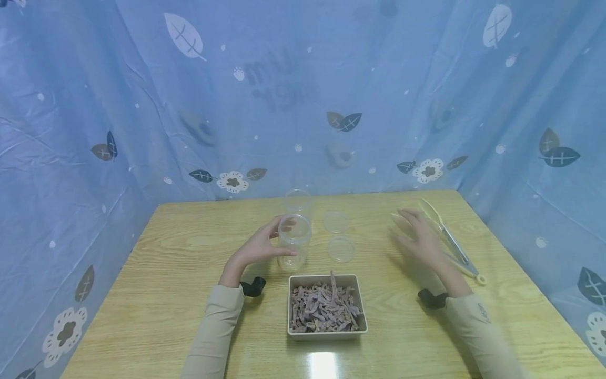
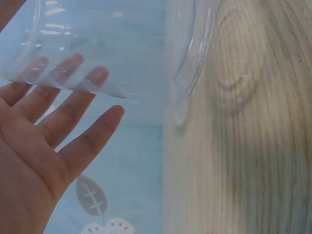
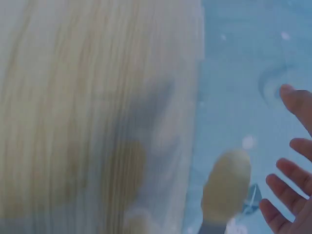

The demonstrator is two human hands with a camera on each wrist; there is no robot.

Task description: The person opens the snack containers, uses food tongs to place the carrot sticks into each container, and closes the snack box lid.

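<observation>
My left hand (image 1: 262,246) is around a clear plastic jar (image 1: 294,239), thumb in front and fingers behind it. In the left wrist view the fingertips show through the jar's wall (image 2: 126,44), while one finger lies apart below it. My right hand (image 1: 418,239) holds nothing and is over the table's right side, slightly blurred, with its fingers spread. Nearest to it are metal tongs (image 1: 455,245) with pale yellow tips, partly hidden by the hand and wrist. One pale tip (image 3: 226,187) shows in the right wrist view.
Another clear jar (image 1: 298,199) stands behind the first. Two clear round lids (image 1: 341,248) lie to the right of the jars. A beige rectangular box (image 1: 327,335) full of greyish-purple dried strips sits at the front. Blue patterned curtains (image 1: 303,105) enclose the wooden table (image 1: 189,237).
</observation>
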